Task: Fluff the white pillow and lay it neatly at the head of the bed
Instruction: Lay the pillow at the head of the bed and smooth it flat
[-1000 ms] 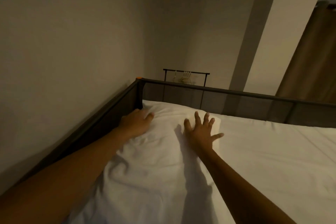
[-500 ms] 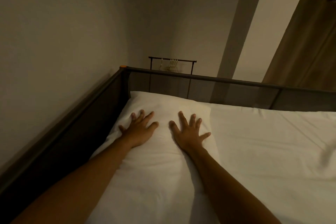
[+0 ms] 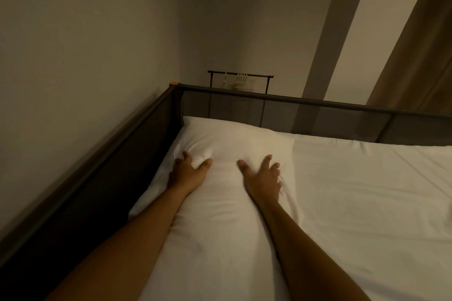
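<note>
The white pillow [image 3: 232,144] lies lengthwise in the far left corner of the bed, its top end against the dark head rail [image 3: 318,104]. My left hand [image 3: 187,173] is on the pillow's left side. Its fingers dig in and bunch a fold of pillow between thumb and fingers. My right hand [image 3: 263,178] rests on the pillow's right side with the fingers spread, the outer ones curling over the pillow's right edge. Both forearms stretch over the pillow's near half.
A white sheet [image 3: 367,190] covers the mattress to the right of the pillow. A dark side rail [image 3: 97,166] runs along the left wall. Behind the head rail stand a black rack with hangers [image 3: 241,78] and a brown curtain [image 3: 420,56].
Both hands have slid apart towards the pillow's sides. The left hand went from flat to digging into the pillow. The right hand moved to the right edge.
</note>
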